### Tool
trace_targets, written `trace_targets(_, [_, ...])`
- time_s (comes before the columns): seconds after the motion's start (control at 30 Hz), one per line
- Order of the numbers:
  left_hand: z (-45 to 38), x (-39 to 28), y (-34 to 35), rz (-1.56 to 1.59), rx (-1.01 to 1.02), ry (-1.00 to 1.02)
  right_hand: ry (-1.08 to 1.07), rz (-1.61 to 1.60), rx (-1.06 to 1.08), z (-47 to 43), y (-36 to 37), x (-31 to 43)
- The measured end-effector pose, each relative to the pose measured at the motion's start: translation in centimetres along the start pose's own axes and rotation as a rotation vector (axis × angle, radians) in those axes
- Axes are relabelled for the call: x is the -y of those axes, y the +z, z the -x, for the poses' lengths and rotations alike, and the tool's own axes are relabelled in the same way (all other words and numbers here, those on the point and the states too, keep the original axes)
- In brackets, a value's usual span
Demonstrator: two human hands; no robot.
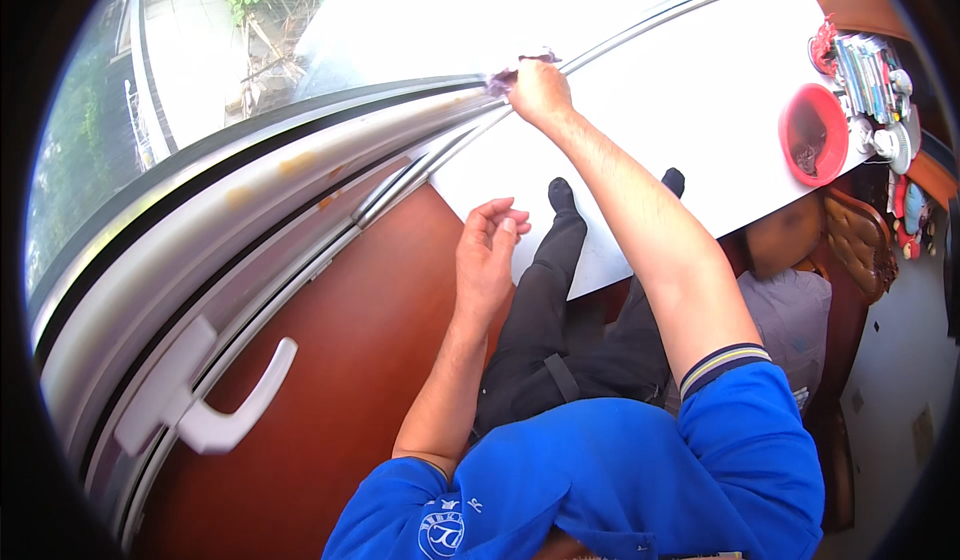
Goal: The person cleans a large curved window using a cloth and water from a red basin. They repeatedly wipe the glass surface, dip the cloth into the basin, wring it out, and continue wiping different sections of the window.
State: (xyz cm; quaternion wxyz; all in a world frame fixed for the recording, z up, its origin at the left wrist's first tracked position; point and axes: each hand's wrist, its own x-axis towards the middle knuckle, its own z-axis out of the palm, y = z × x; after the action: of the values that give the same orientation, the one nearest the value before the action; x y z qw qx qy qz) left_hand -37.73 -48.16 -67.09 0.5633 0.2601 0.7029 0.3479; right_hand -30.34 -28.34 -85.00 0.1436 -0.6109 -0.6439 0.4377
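Observation:
My right hand (540, 91) grips a crumpled greyish-purple cloth (500, 82). It presses the cloth to the edge of the white window frame (277, 162), at the top middle of the view. My left hand (486, 256) is raised over the edge of the white tabletop (720, 110) with its fingers loosely curled and apart, holding nothing. Lower left, a white window handle (217, 417) sticks out from the sash. Behind the frame, the glass (360, 27) is washed out by glare in its middle.
I stand in black socks (561, 196) on the tabletop. A red plastic basin (814, 136) with something dark inside is at the right, beside a row of books (866, 72) and a small white fan (892, 144). Below stands a brown tufted chair (859, 245).

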Motion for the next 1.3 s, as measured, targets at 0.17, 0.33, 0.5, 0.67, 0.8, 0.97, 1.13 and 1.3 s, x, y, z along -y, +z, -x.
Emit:
trace_targets(0.17, [0.3, 1.4, 1.3, -0.078, 0.02, -0.093, -0.029, 0.027, 0.013, -0.3, -0.4, -0.7])
trace_targets(0.33, [0.6, 1.9, 1.9, -0.096, 0.056, -0.159, -0.542, -0.113, -0.358, 4.9, -5.3, 7.0])
trace_targets(0.5, [1.0, 4.4, 1.5, -0.343, 0.054, 0.183, -0.833, -0.425, -0.683, 10.8, -18.2, 20.1])
trace_targets(0.67, [0.3, 2.6, 2.3, -0.38, 0.117, 0.266, -0.738, -0.548, -0.755, 9.7, -20.0, 20.9])
trace_targets(0.8, [-2.7, 2.2, 3.1, -0.127, 0.091, -0.1, -0.587, -0.306, -0.438, 5.8, -16.3, 12.0])
trace_targets(0.97, [-7.7, -2.1, 4.6, -0.12, 0.079, 0.143, -0.174, -0.047, 0.068, -1.0, -11.7, 0.5])
trace_targets(1.13, [-16.7, 0.9, 5.4, -0.33, 0.134, 0.218, -0.135, 0.115, 0.161, -2.5, -10.6, -0.7])
trace_targets(1.3, [-15.0, -4.0, 7.0, -0.233, 0.198, 0.328, -0.293, -0.015, 0.083, 1.3, -17.1, 5.6])
